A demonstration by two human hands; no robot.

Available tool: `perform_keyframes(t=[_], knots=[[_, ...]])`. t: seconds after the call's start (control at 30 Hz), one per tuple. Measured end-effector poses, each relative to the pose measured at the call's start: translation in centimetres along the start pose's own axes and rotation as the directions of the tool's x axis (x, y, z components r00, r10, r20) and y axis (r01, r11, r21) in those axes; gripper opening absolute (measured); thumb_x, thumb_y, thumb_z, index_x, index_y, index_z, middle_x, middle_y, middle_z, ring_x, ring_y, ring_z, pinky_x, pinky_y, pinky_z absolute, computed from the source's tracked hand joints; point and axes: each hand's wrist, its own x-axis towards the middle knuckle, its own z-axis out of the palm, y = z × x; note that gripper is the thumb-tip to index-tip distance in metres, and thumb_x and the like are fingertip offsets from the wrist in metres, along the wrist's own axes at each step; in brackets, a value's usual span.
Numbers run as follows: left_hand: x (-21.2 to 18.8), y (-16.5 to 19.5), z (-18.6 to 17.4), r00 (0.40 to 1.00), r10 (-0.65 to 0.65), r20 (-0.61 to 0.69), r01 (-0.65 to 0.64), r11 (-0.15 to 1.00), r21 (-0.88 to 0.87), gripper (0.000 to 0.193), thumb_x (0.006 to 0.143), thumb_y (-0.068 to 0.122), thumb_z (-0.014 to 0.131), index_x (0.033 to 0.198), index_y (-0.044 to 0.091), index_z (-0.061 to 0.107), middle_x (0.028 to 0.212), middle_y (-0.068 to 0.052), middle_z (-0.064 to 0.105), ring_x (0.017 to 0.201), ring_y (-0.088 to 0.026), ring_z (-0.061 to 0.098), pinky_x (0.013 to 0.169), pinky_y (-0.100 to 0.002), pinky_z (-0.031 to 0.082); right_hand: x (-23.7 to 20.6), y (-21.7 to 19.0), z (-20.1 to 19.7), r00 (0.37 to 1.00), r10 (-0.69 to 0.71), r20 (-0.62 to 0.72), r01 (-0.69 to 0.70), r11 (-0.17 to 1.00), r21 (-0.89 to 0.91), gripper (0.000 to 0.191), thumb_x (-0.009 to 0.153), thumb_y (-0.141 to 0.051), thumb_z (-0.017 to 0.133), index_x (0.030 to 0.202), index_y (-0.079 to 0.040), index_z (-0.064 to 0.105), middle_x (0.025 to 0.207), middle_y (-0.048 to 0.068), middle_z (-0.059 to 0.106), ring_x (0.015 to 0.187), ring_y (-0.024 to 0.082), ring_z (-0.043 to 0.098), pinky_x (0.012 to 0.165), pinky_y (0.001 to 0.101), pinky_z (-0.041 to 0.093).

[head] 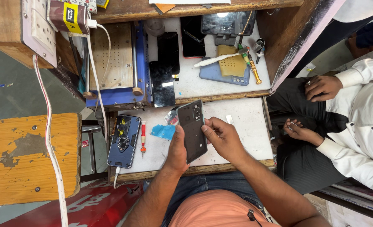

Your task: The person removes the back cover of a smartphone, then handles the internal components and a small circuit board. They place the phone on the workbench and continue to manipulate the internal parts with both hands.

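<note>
While both hands hover over the white tabletop (245,122), they share one dark smartphone (192,131), held back side up with its camera cluster at the far end and tilted slightly off the surface. The left hand (177,150) wraps the phone's near left edge, thumb laid along the side, fingers hidden underneath. The right hand (222,136) closes on the right edge, thumb pressing on the back panel and fingers curled behind. Just left of the phone lies a scrap of blue cloth (163,131), then a red-handled screwdriver (143,137), then a blue phone in a ring-holder case (124,141) with a white cable at its near end. On the raised shelf beyond rest two black glass screen panels (164,69), a blue phone back (220,73) under a yellow pad (232,64), a white toothbrush (218,59) and a blue heating-plate machine (115,63). At the right sits another person in a white shirt (363,126), hands in the lap
</note>
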Motion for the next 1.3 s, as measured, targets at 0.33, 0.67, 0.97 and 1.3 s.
perform_keyframes(t=[0.33, 0.67, 0.97, 1.3], knots=[[0.5, -0.2, 0.3, 0.994, 0.104, -0.042, -0.105, 0.994, -0.041, 0.081, 0.1, 0.071, 0.046, 0.141, 0.001, 0.05, 0.129, -0.015, 0.061, 0.113, -0.025, 0.064, 0.093, -0.04, 0.058, 1.1, 0.1, 1.7, 0.991, -0.113, 0.072, 0.107, 0.991, 0.081, 0.085, 0.087, -0.01, 0.078, 0.151, -0.011, 0.022, 0.136, 0.017, 0.055, 0.121, 0.022, 0.057, 0.089, 0.0357, 0.057], [0.3, 0.7, 0.2, 0.994, 0.107, -0.02, -0.108, 0.983, -0.149, 0.085, 0.098, 0.074, 0.043, 0.142, 0.001, 0.049, 0.131, -0.012, 0.06, 0.115, -0.026, 0.063, 0.097, -0.042, 0.055, 1.4, -0.1, 1.7, 0.941, -0.336, 0.034, 0.337, 0.94, -0.051, 0.091, 0.095, -0.015, 0.069, 0.16, -0.011, 0.007, 0.148, 0.02, 0.048, 0.126, 0.024, 0.057, 0.09, 0.0344, 0.055], [0.7, 1.2, 1.3, 0.982, 0.187, -0.032, -0.19, 0.973, -0.131, 0.088, 0.1, 0.075, 0.043, 0.141, -0.002, 0.05, 0.128, -0.014, 0.061, 0.115, -0.024, 0.062, 0.1, -0.042, 0.054, -0.5, 0.5, 2.9, 0.947, -0.322, 0.022, 0.322, 0.945, -0.053, 0.104, 0.093, -0.025, 0.078, 0.166, -0.012, 0.005, 0.159, 0.021, 0.039, 0.143, 0.032, 0.046, 0.107, 0.0406, 0.049], [0.8, 2.5, 1.4, 0.964, 0.237, -0.118, -0.257, 0.946, -0.197, 0.089, 0.097, 0.078, 0.044, 0.141, 0.0, 0.049, 0.127, -0.014, 0.06, 0.111, -0.026, 0.063, 0.096, -0.043, 0.056, -0.9, 1.5, 1.3, 0.961, -0.13, -0.246, 0.164, 0.979, 0.122, 0.072, 0.095, -0.019, 0.064, 0.155, -0.009, 0.026, 0.137, 0.016, 0.057, 0.109, 0.02, 0.063, 0.081, 0.0313, 0.058]])
